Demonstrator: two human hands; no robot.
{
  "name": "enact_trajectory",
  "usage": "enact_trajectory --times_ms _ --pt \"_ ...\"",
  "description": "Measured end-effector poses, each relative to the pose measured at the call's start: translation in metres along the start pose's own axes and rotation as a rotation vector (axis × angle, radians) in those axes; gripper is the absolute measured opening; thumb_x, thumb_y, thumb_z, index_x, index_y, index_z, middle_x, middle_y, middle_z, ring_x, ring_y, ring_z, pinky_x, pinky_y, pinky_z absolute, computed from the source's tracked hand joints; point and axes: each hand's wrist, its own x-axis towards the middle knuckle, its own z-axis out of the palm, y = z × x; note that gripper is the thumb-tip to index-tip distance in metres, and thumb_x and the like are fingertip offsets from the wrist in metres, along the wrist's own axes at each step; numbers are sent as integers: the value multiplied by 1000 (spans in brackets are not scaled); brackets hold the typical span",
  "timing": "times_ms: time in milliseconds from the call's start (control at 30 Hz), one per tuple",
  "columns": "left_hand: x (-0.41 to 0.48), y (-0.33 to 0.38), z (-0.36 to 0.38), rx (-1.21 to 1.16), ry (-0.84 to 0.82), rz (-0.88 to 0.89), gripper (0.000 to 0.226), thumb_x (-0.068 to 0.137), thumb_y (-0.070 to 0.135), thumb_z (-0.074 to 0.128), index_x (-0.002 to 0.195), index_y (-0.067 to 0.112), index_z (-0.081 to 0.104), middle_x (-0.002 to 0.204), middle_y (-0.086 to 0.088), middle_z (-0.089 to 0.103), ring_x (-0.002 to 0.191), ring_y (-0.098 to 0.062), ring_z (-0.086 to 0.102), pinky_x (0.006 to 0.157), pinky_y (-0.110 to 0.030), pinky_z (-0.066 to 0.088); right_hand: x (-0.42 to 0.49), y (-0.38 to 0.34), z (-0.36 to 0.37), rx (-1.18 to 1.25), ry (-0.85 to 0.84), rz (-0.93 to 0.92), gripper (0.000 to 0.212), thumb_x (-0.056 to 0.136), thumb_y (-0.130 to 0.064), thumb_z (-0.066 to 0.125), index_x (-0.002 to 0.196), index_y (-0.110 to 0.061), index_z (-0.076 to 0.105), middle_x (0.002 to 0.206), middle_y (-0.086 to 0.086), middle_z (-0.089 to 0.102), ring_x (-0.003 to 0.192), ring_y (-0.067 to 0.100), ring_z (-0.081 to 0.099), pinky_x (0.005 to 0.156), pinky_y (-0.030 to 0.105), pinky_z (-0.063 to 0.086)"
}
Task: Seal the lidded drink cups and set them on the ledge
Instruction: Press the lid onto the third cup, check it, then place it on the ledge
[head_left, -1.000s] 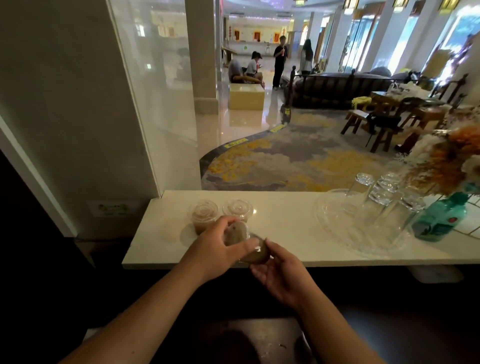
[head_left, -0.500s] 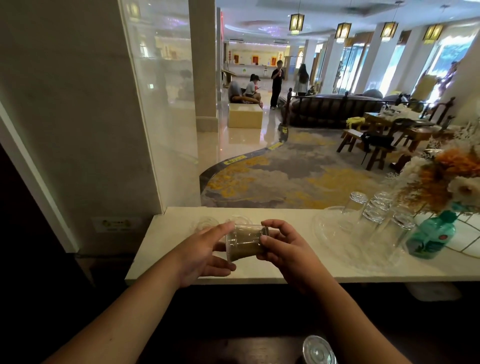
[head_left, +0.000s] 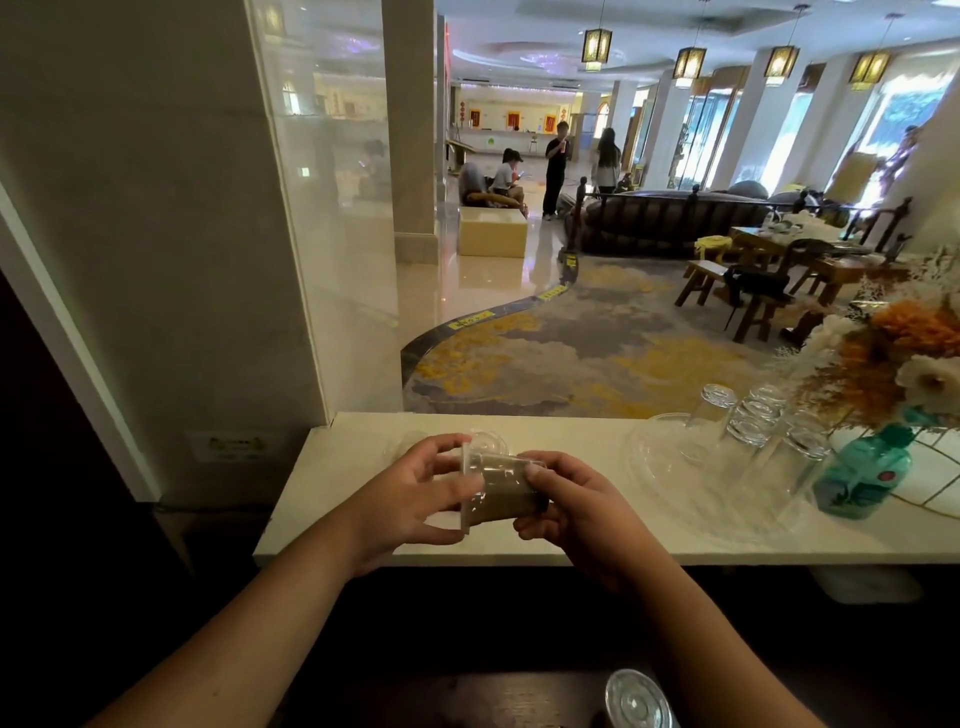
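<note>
Plastic cup (head_left: 501, 491) lies between left hand (head_left: 410, 501), right hand (head_left: 574, 506).

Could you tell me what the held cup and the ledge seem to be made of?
The cup looks like thin clear plastic: the brownish drink shows through its wall. The ledge looks like polished pale stone, perhaps marble, going by its smooth, glossy top; a laminate cannot be excluded.

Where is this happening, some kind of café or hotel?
Probably a hotel lobby, seen from a serving counter: a reception desk at the far end, a sofa with wooden tables, and upturned glasses on a tray on the marble ledge.
</note>
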Motion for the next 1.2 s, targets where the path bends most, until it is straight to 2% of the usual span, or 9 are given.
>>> enact_trajectory --times_ms 100,233,400,533,700,867,1000,1100,1200 --pt "2 6 2 37 63 -143 48 89 65 59 127 37 56 126 -5 64 104 -33 74 93 -44 63 0 1 1 -23 -32 -63 30 89 -11 74 118 -12 72 127 25 63 94 35 67 76 39 60" --pt "1 10 1 -46 17 -281 52 94 74 45 124 35 61 128 -16 68 89 -30 75 79 -35 62 -4 -1 2 -120 -46 -87 38 81 -14 76 118 -23 73 131 15 63 116 40 63 95 46 57" --pt "-2 11 3 -87 28 -164 35 96 56 61 121 31 59 128 -19 63 92 -33 72 78 -36 62 -6 -3 3 -66 -61 -90 39 89 -8 73 126 -19 69 127 20 63 90 35 64 84 42 58" --pt "-2 6 -1 -122 21 -16 63 75 32 82 133 32 58 137 -9 59 115 -36 69 91 -49 63 -5 -5 4 24 -36 -15 34 95 -13 67 129 -11 65 117 24 65 75 32 65 72 38 62" --pt "-3 -1 -2 -81 -19 65 60 87 7 80 134 37 58 144 0 54 126 -34 62 101 -54 59 -1 -2 4 22 4 9 30 97 -19 66 124 -7 68 113 23 67 71 31 67 70 37 62" --pt "-3 9 3 -64 63 -44 26 100 43 61 125 37 58 134 -6 60 118 -33 66 102 -52 58 -2 1 3 13 -42 -45 30 94 -8 70 124 -9 68 130 25 61 94 34 68 78 39 61" --pt "-1 9 -2 -27 34 -253 56 95 74 45 129 33 62 130 -16 68 105 -36 74 84 -40 63 -2 6 3 -62 -67 -111 40 81 -10 77 120 -20 72 131 15 64 113 36 66 93 45 57" --pt "0 6 -4 -88 31 -280 59 93 74 49 131 31 63 130 -17 70 93 -32 75 77 -35 62 -5 4 4 -115 -63 -114 42 79 -11 77 119 -23 72 131 12 65 118 39 64 99 50 56" --pt "-2 6 -2 -106 35 -191 52 93 62 60 132 28 59 129 -18 67 94 -33 74 77 -36 62 -7 1 5 -89 -61 -90 40 84 -11 74 122 -21 69 130 18 64 106 37 66 92 45 58"
